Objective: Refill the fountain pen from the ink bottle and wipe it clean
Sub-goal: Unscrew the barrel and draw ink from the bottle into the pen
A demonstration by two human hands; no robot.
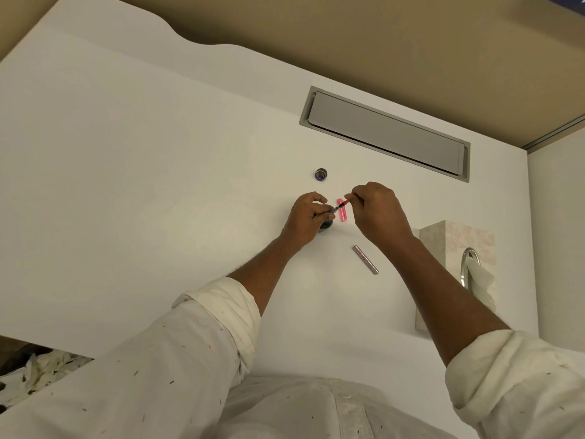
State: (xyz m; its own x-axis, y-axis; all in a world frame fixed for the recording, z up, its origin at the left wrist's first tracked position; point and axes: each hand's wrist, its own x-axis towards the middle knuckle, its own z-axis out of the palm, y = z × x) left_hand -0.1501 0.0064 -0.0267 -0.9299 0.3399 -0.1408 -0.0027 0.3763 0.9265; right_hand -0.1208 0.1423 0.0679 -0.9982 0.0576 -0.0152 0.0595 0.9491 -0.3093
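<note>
From the head camera I look down on a white desk [158, 185] with both forearms reaching out over it, sleeves rolled to the elbow. My left hand [305, 217] curls around the dark ink bottle [326, 224], which stands on the desk under the palm; the fingers are closed on the lower end of the pen section [335, 210], a thin dark-and-clear piece that tilts up to the right, its low end at the bottle mouth. I cannot tell whether the tip is in the ink, since the fingers hide it. My right hand [376, 213] pinches the upper, reddish end of that same piece between thumb and forefinger, the other fingers folded in. So both hands are clamped on the one part, one at each end.

Just behind it, lying flat on the desk between the two hands, is a bright pink pen barrel [342, 213]. Nearer me and to the right lies a silvery patterned pen cap [366, 259], well clear of both hands. Beyond the left hand sits the bottle lid [321, 174], dark with a purple rim, alone on the desk.

At the right edge stands a pale tissue box [456, 242] with a tissue [481, 280] pulled up through its slot. A grey cable hatch [384, 133] is set into the desk farther back
</note>
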